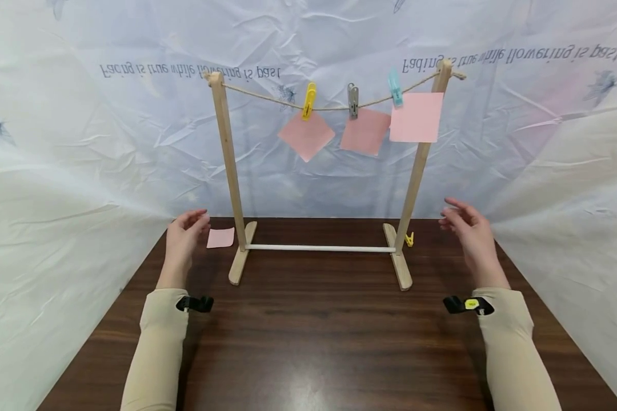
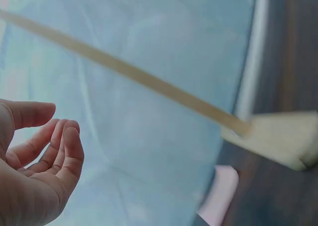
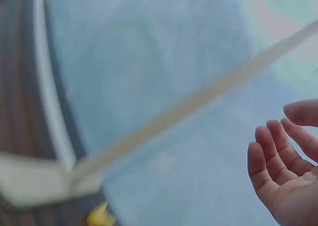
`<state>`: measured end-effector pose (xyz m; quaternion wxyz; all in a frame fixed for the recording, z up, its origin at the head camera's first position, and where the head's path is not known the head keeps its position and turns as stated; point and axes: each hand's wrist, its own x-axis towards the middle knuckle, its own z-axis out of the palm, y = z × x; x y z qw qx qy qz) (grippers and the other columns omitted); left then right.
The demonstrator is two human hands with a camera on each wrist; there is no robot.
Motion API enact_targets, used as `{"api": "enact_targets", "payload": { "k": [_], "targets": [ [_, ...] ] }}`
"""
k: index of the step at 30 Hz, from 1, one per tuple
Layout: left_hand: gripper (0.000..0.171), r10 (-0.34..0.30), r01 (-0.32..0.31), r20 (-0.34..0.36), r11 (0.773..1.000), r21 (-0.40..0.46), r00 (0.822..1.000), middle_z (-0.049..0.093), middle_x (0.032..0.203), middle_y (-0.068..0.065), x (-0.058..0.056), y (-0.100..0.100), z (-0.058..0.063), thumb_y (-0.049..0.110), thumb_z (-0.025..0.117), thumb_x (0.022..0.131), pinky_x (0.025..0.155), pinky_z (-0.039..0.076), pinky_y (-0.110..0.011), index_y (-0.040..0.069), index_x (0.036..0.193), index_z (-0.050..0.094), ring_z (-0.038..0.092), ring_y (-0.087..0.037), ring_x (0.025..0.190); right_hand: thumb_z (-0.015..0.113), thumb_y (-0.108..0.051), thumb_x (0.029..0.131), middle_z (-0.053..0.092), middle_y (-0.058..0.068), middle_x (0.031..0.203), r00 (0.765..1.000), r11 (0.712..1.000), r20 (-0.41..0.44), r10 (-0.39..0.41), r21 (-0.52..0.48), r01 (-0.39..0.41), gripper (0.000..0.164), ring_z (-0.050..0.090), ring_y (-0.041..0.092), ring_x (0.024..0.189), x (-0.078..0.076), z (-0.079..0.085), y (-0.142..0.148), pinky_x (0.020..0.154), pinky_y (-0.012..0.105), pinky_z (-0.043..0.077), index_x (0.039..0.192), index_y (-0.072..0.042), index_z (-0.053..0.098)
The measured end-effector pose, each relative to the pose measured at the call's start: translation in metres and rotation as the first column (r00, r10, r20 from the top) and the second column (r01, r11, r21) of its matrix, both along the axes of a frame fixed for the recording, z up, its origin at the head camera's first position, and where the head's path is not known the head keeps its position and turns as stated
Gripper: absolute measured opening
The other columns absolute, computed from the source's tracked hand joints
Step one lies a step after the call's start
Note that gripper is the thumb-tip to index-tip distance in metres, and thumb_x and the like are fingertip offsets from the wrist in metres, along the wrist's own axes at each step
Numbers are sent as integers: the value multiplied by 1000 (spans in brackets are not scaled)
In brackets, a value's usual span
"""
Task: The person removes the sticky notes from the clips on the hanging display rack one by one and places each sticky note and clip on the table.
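My left hand point(image 1: 182, 242) hovers left of the wooden stand with loosely bent fingers and nothing in them; a pink paper square point(image 1: 220, 238) lies on the table just beside it. On the other side my right hand point(image 1: 470, 234) is likewise empty, its fingers relaxed, with a small yellow clothespin point(image 1: 409, 239) on the table to its left. Three pink squares hang from the twine point(image 1: 262, 97): one by a yellow clothespin point(image 1: 309, 101), one by a grey clothespin point(image 1: 352, 100), one by a light blue clothespin point(image 1: 395, 88). The wrist views show both hands apart from the posts.
The stand has a left post point(image 1: 227, 154), a right post point(image 1: 420, 165) and a white crossbar point(image 1: 319, 248), with wooden feet on the dark table point(image 1: 308, 331). A pale printed sheet point(image 1: 133, 125) forms the backdrop and sides.
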<state>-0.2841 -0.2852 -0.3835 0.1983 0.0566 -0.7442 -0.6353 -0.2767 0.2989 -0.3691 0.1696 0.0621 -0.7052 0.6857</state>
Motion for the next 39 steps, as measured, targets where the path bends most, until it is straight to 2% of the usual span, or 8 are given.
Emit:
{"api": "enact_targets", "payload": {
  "k": [4, 9, 14, 19, 24, 27, 32, 39],
  "targets": [
    [39, -78, 79, -96, 997, 0, 992, 64, 96, 3, 5, 12, 17, 12, 66, 99, 79, 56, -20, -8, 132, 59, 65, -7, 81, 67, -15, 99, 66, 0, 100, 992, 992, -102, 70, -96, -79, 34, 65, 13, 86, 15, 27, -14, 78, 19, 54, 132, -9, 65],
    [39, -140, 138, -141, 990, -28, 980, 64, 92, 5, 5, 30, 28, 11, 66, 99, 78, 56, -20, -12, 131, 58, 65, -5, 79, 66, -11, 99, 71, 1, 98, 977, 992, -190, 97, -63, -111, 33, 69, 14, 85, 22, 48, -35, 80, 19, 56, 130, -1, 65],
    [38, -207, 198, -157, 978, -69, 966, 67, 101, -10, 3, 49, 39, 13, 66, 99, 79, 57, -21, -10, 129, 61, 68, -15, 87, 66, -10, 99, 74, 5, 102, 953, 988, -271, 134, -32, -148, 32, 71, 15, 92, 24, 69, -58, 85, 21, 57, 127, 5, 65],
    [36, -301, 280, -161, 950, -141, 940, 64, 115, -23, 0, 71, 49, 18, 67, 100, 84, 57, -26, -4, 128, 63, 67, -19, 95, 67, -13, 99, 72, 9, 107, 933, 986, -322, 160, 6, -167, 33, 69, 19, 100, 27, 96, -79, 90, 23, 56, 125, 6, 67],
    [36, -389, 367, -164, 918, -150, 906, 64, 117, -20, 2, 90, 56, 19, 66, 100, 87, 57, -28, -2, 129, 63, 66, -23, 99, 68, -14, 98, 72, 12, 110, 907, 979, -371, 202, 64, -192, 30, 68, 21, 104, 32, 126, -101, 94, 26, 54, 123, 2, 69],
    [35, -418, 396, -170, 906, -149, 892, 65, 118, -17, 3, 99, 61, 18, 66, 100, 87, 58, -29, -1, 129, 64, 66, -25, 102, 69, -12, 97, 71, 13, 111, 889, 976, -403, 218, 79, -204, 29, 67, 22, 105, 36, 142, -114, 95, 27, 54, 122, 2, 69],
    [34, -435, 408, -172, 897, -173, 884, 65, 117, -20, 1, 109, 67, 20, 67, 100, 86, 57, -29, 1, 128, 65, 65, -31, 103, 69, -8, 96, 72, 12, 112, 859, 976, -464, 216, 75, -205, 26, 68, 22, 106, 38, 163, -132, 97, 29, 53, 120, 3, 70],
    [35, -443, 422, -191, 896, -141, 876, 64, 119, -22, -6, 120, 77, 21, 67, 100, 93, 56, -37, 1, 128, 64, 65, -26, 104, 68, -7, 97, 72, 9, 113, 845, 977, -491, 210, 128, -168, 25, 67, 20, 110, 34, 183, -148, 98, 29, 53, 120, 0, 71]
  ]
}}
